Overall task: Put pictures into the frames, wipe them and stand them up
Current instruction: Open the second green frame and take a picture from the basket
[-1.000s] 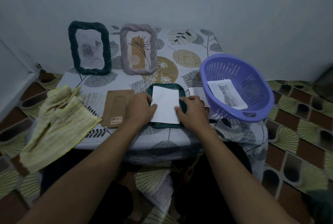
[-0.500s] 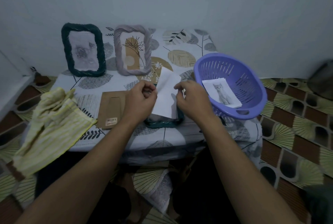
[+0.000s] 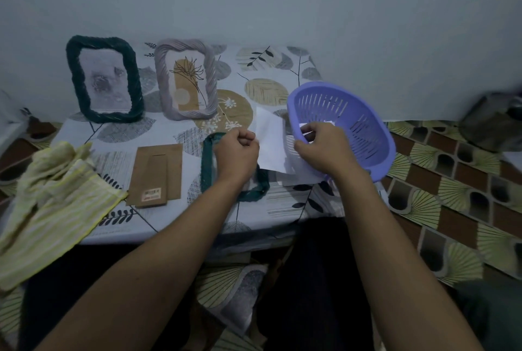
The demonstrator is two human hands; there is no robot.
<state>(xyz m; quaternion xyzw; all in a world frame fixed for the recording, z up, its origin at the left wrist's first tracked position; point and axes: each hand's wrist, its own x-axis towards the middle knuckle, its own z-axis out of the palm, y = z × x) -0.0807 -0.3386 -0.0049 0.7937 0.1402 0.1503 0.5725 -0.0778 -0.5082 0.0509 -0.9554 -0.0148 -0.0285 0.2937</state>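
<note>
Left hand (image 3: 237, 153) pinches the white sheet (image 3: 271, 143) by its left edge, over the flat dark-green frame (image 3: 208, 165). At the sheet's 3 o'clock, right hand (image 3: 320, 148) pinches a picture (image 3: 305, 126) inside the purple basket (image 3: 367, 136).

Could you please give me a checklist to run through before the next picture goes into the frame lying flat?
1. White sheet lifted off the flat frame, pinched by the left hand: ok.
2. Right hand pinches the picture in the basket: ok.
3. Picture's printed side and orientation: cannot tell.
4. Backing board lies beside the flat frame, to its left: ok.
5. Cloth ready at the table's left edge: ok.
</note>
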